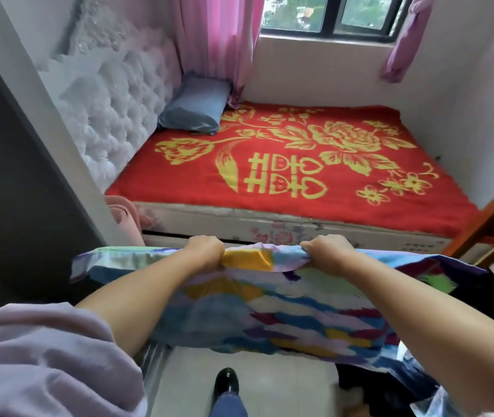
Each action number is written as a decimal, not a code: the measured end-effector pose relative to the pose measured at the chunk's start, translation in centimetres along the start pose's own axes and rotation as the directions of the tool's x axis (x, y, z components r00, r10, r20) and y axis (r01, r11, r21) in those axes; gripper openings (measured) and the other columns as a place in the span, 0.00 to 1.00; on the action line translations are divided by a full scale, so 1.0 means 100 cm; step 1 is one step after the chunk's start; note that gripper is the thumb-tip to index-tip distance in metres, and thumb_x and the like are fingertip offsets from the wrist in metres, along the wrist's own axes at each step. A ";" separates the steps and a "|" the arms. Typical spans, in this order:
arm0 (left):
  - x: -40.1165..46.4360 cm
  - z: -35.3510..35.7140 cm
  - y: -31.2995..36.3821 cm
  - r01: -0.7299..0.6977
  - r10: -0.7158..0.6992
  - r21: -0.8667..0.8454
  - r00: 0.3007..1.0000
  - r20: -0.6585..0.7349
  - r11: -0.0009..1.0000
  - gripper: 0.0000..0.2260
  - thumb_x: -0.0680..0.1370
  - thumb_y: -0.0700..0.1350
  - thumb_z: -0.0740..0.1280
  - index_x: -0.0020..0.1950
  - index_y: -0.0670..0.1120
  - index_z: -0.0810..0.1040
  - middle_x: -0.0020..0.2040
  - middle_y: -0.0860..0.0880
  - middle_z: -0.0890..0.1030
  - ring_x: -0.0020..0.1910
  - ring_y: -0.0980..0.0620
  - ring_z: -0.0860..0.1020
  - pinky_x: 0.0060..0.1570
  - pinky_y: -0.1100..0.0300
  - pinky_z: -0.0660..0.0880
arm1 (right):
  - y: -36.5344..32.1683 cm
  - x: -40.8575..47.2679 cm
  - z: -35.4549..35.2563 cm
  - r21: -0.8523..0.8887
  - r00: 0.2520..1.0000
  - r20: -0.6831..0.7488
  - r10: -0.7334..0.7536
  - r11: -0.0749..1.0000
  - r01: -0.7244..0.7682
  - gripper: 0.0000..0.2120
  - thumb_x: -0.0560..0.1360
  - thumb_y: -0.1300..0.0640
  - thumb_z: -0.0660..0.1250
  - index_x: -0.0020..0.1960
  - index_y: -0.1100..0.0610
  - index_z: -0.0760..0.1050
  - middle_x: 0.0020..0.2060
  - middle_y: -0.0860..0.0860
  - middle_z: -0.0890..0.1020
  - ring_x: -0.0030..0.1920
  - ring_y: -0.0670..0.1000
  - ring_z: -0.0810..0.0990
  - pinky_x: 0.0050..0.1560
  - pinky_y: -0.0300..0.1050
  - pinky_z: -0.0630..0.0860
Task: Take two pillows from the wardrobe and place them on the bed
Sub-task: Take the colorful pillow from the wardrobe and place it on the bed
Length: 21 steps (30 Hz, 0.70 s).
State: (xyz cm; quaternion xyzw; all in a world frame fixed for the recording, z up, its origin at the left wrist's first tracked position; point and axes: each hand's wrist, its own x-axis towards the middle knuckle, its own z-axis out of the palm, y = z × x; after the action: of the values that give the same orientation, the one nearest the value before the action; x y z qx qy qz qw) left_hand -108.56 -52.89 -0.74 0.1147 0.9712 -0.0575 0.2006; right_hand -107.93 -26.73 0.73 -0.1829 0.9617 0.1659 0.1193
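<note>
the left hand [206,251] and the right hand [326,251] are both closed tight on the far edge of a multicoloured pillow [269,302], fists close together near the middle of that edge, arms stretched forward; the grip bunches the cloth between them, so the pillow hangs flat and wide under the forearms rather than folding, which looks like a hold meant for swinging or laying it forward in one piece; it is in the air, short of the near edge of the bed [299,230], touching nothing there; beyond it the bed's red blanket [299,164] lies spread with gold flowers; a blue pillow [194,109] already rests in the far left corner of the bed, against the tufted headboard [119,100] and under the pink curtain [218,37], probably the first of the two; judging from that, the free stretch along the headboard edge beside it is the likely place for this one; a wooden rail [492,224] stands at the bed's near right corner; a black shoe [225,383] shows on the floor below.
</note>
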 end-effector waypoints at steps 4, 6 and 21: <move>0.068 -0.029 -0.012 -0.037 0.037 -0.011 0.999 0.006 0.999 0.12 0.73 0.50 0.67 0.53 0.48 0.81 0.55 0.44 0.83 0.55 0.43 0.80 0.49 0.56 0.76 | 0.030 0.058 -0.012 0.008 1.000 0.014 0.014 1.000 -0.014 0.10 0.79 0.53 0.57 0.56 0.53 0.73 0.54 0.52 0.81 0.54 0.56 0.80 0.43 0.45 0.68; 0.099 -0.045 -0.021 -0.067 0.067 -0.006 0.998 0.001 0.998 0.12 0.73 0.50 0.67 0.53 0.46 0.82 0.54 0.44 0.83 0.55 0.43 0.80 0.49 0.56 0.76 | 0.047 0.088 -0.023 0.007 0.999 0.031 0.016 1.000 -0.017 0.10 0.79 0.54 0.57 0.56 0.53 0.74 0.54 0.52 0.81 0.53 0.56 0.80 0.43 0.45 0.69; 0.305 -0.145 -0.138 0.003 -0.005 -0.036 0.998 -0.059 0.999 0.12 0.74 0.52 0.66 0.53 0.48 0.81 0.55 0.46 0.82 0.54 0.43 0.80 0.42 0.58 0.69 | 0.119 0.352 -0.106 -0.044 0.994 -0.057 -0.089 0.995 0.087 0.09 0.79 0.54 0.56 0.54 0.53 0.74 0.51 0.52 0.82 0.50 0.56 0.81 0.41 0.45 0.70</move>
State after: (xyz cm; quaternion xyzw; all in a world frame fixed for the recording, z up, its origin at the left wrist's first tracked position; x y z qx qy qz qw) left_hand -144.64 -57.89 1.09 0.1109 0.9778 -0.0372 0.1739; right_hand -146.28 -31.10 3.53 -0.2323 0.9521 0.1749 0.0942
